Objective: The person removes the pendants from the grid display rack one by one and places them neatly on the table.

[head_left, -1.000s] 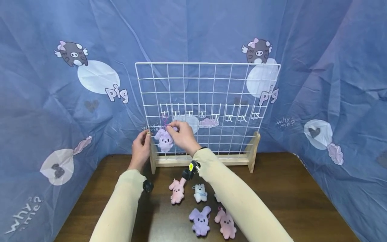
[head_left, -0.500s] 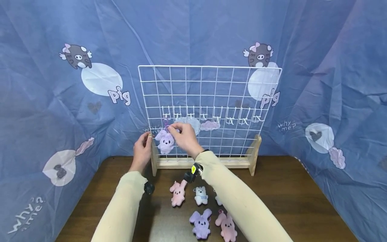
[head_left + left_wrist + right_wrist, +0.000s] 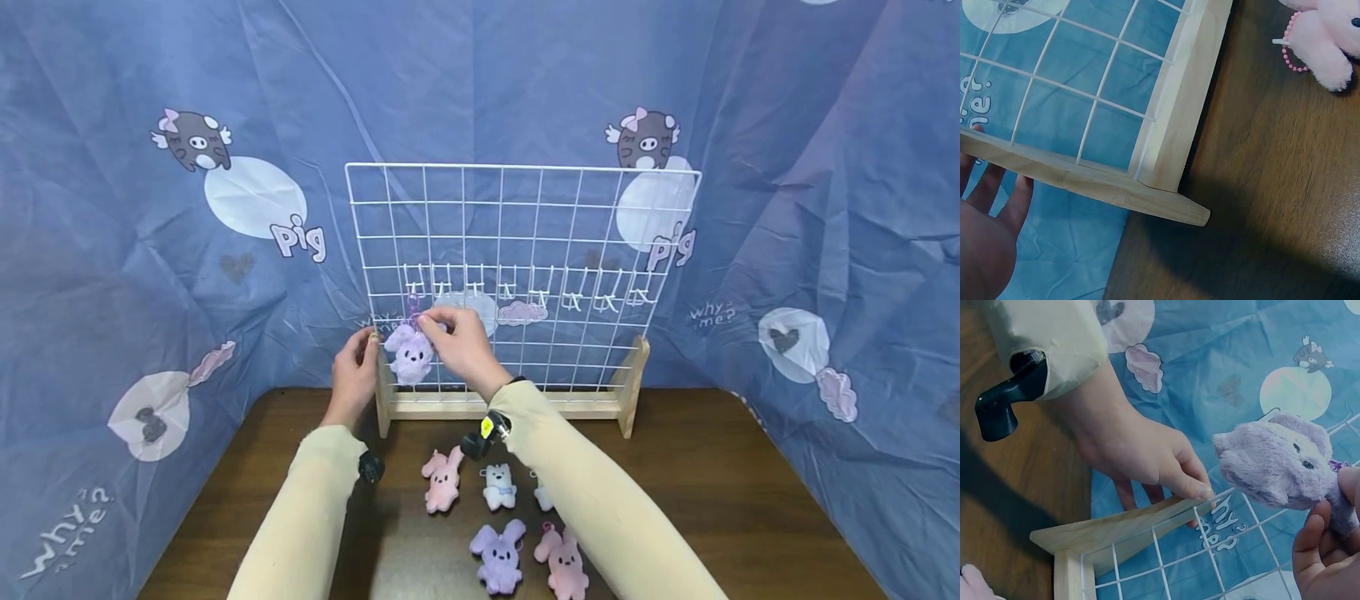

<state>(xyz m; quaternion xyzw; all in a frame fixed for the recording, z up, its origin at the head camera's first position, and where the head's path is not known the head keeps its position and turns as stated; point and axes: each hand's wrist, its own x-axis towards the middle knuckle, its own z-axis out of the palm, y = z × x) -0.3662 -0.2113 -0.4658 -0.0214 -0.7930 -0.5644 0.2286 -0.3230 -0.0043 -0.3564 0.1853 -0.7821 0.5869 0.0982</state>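
Observation:
My right hand (image 3: 463,346) pinches a purple plush bunny keychain (image 3: 412,357) by the top, near its ear. The bunny hangs upright before the left end of a white wire grid rack (image 3: 525,168), its purple chain (image 3: 413,302) reaching up to the leftmost hook. In the right wrist view the bunny (image 3: 1272,462) lies sideways, the fingertips right at its ear and chain. My left hand (image 3: 352,377) grips the rack's left wooden upright (image 3: 383,404), thumb in front and fingers behind, as the right wrist view shows. Part of that hand (image 3: 991,231) appears behind the wood in the left wrist view.
More white hooks (image 3: 507,290) line the grid to the right. On the brown table (image 3: 712,467) lie a pink bunny (image 3: 442,483), a white bear (image 3: 498,486), a purple bunny (image 3: 498,560), another pink bunny (image 3: 566,567) and a white plush (image 3: 543,496) partly behind the right sleeve.
The head view has shifted, so the rack and toys sit slightly lower in it. Both hands keep their holds, and the bunny stays by the leftmost hook.

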